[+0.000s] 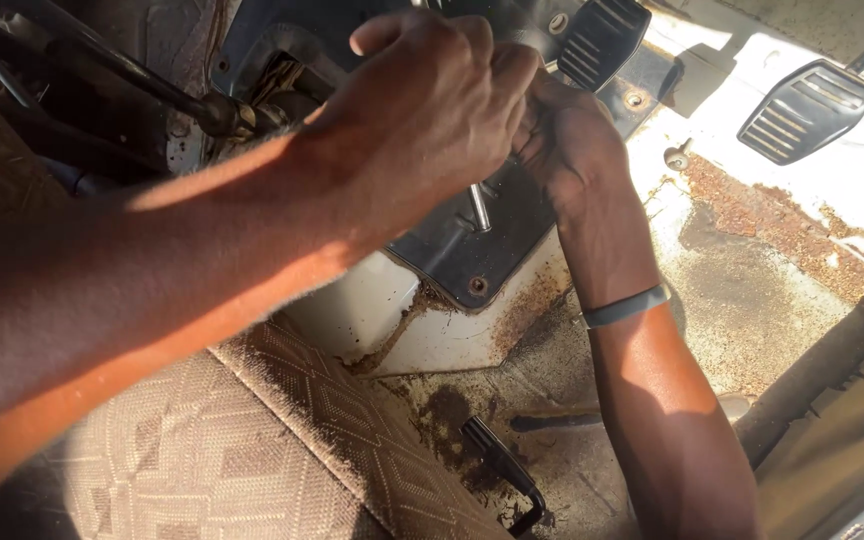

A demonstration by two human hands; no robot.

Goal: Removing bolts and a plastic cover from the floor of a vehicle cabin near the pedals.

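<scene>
Hiding most of metal rod (pixel 479 207): left hand (pixel 422 110), right hand (pixel 562 140) fisted together; exact grip unclear.

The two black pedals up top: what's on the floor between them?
Head view: between the pedals, only sunlit white floor, partly shadowed.

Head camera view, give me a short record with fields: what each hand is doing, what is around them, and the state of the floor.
left hand: closed in a fist over the top of a dark panel, beside the right hand
right hand: closed, gripping at the same spot; its fingers are hidden
metal rod: shows just below the hands
wristband: grey, on the right wrist
pedals: two, black and ribbed, upper right
floor: bare metal, rusted
seat: patterned beige fabric, lower left
</scene>
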